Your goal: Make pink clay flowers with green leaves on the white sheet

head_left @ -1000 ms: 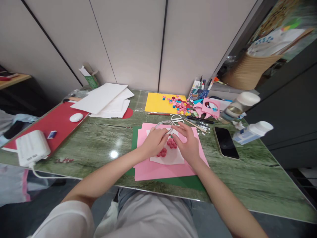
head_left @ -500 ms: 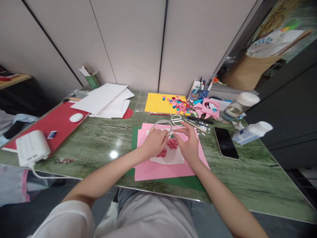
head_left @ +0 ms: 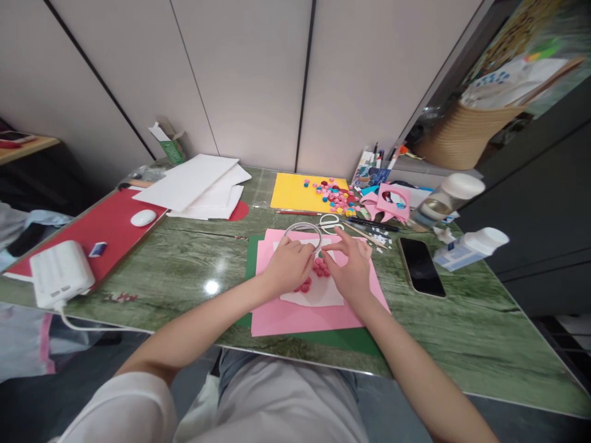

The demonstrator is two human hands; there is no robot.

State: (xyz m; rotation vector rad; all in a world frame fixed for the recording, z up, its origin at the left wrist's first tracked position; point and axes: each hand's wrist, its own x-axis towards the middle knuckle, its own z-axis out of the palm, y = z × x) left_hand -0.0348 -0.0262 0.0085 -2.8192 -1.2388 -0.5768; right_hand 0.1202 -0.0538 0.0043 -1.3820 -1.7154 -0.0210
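My left hand (head_left: 293, 264) is closed around the near side of a thin, pale ring that looks like a roll of tape (head_left: 303, 226), held over a white sheet (head_left: 318, 298). Close to its right side, my right hand (head_left: 351, 264) brings thumb and forefinger together in a pinch, with the other fingers loosely bent. Whatever lies between those fingertips is too small to make out. Beneath the hands, pink-red curled paper flowers (head_left: 320, 267) rest on the white sheet, partly covered by my fingers. Pink paper (head_left: 295, 320) lies under it, over green paper (head_left: 341, 341).
Behind the hands are white-handled scissors (head_left: 330, 223), a red pencil (head_left: 295, 213) and yellow paper (head_left: 290, 192) bearing small coloured paper rolls (head_left: 339, 198). A phone (head_left: 422, 266) and bottles (head_left: 471, 247) stand right. White sheets (head_left: 194, 181) and a power bank (head_left: 62, 275) are left.
My right thumb and forefinger have drawn closer together, and the other right fingers have curled slightly. The left hand keeps its hold on the roll, nearly unmoved.
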